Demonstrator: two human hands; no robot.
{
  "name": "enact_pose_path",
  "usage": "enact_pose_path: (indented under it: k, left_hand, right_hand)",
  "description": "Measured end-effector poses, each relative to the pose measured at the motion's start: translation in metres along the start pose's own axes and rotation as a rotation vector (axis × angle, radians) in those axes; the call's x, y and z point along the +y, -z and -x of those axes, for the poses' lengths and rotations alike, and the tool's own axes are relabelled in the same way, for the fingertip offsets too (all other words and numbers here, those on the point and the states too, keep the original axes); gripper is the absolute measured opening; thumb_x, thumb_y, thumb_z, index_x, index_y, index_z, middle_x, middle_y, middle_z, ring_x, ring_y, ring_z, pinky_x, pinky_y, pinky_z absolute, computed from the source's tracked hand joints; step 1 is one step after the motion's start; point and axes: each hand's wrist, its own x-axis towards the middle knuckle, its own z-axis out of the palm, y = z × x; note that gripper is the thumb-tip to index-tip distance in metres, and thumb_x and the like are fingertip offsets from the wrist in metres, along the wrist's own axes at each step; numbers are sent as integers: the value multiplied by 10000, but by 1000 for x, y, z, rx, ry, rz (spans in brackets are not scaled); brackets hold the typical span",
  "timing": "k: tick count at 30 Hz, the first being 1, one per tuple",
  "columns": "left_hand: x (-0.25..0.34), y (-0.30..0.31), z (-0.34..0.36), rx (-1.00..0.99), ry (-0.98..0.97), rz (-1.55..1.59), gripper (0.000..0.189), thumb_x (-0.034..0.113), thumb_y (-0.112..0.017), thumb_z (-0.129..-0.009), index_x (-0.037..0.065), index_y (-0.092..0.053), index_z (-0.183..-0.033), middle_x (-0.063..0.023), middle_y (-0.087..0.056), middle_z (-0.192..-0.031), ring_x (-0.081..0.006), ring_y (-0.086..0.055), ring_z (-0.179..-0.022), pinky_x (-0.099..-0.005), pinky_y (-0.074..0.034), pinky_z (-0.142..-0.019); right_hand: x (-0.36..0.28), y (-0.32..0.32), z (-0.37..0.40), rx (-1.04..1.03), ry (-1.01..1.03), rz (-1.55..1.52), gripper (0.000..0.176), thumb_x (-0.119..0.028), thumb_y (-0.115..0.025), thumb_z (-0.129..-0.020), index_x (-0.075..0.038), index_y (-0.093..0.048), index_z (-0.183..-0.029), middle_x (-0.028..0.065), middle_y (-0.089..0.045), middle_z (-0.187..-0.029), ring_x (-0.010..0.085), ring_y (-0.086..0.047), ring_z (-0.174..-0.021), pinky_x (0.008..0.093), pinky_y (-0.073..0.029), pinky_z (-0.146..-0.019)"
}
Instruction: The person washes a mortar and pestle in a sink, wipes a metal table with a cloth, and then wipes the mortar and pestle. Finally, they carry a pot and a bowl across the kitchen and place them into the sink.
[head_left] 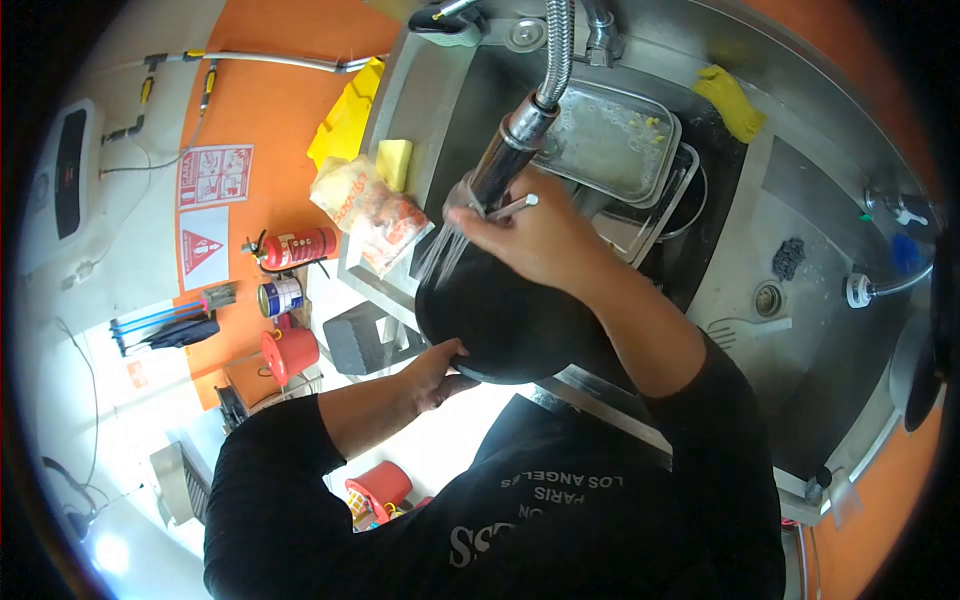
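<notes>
My right hand (535, 228) is wrapped round the dark handle of a spray hose (500, 160), which hangs from a braided metal hose. Thin streams of water (440, 250) come out of its head toward the near left rim of a black round pan (515, 320). The pan is tilted over the sink's front edge. My left hand (435, 375) grips the pan's lower left rim, thumb on top and fingers underneath. Beyond my right hand, a metal tray (610, 140) with water and yellow scraps lies in the sink basin.
A yellow cloth (730, 103) hangs on the sink's back edge. On the left ledge are a yellow sponge (394, 165) and a plastic bag (370, 210). The right basin holds a scouring pad (788, 258) and a slotted spatula (750, 328). A fire extinguisher (295, 248) stands at the left wall.
</notes>
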Motion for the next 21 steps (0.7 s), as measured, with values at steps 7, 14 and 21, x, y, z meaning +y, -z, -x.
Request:
enact_pose_path:
  k: [7, 14, 21]
  left_hand:
    - [-3, 2, 0, -19, -1, 30, 502, 122, -498, -832, -94, -295, -1237, -215, -464, -1195, -300, -594, -1041, -333, -522, -934]
    - [-8, 3, 4, -8, -12, 47, 531, 128, -490, -845, -116, -263, -1260, -246, -441, -1213, -326, -572, -1077, -350, -508, -952]
    - [-8, 1, 5, 1, -34, 57, 414, 132, -499, -823, -108, -397, -1145, -195, -500, -1107, -282, -602, -1016, -320, -507, -940]
  right_hand:
    - [9, 44, 7, -59, -55, 94, 167, -166, -700, -793, -33, -600, -801, 61, -578, -658, 156, -561, -624, 296, -445, -602]
    - [-3, 84, 20, -106, -137, 202, 227, -162, -718, -786, -38, -541, -717, -7, -504, -623, 93, -481, -600, 259, -400, -567]
    - [-9, 93, 13, -227, -80, 162, 192, -142, -714, -793, -53, -544, -786, -22, -520, -662, 72, -501, -620, 230, -406, -555]
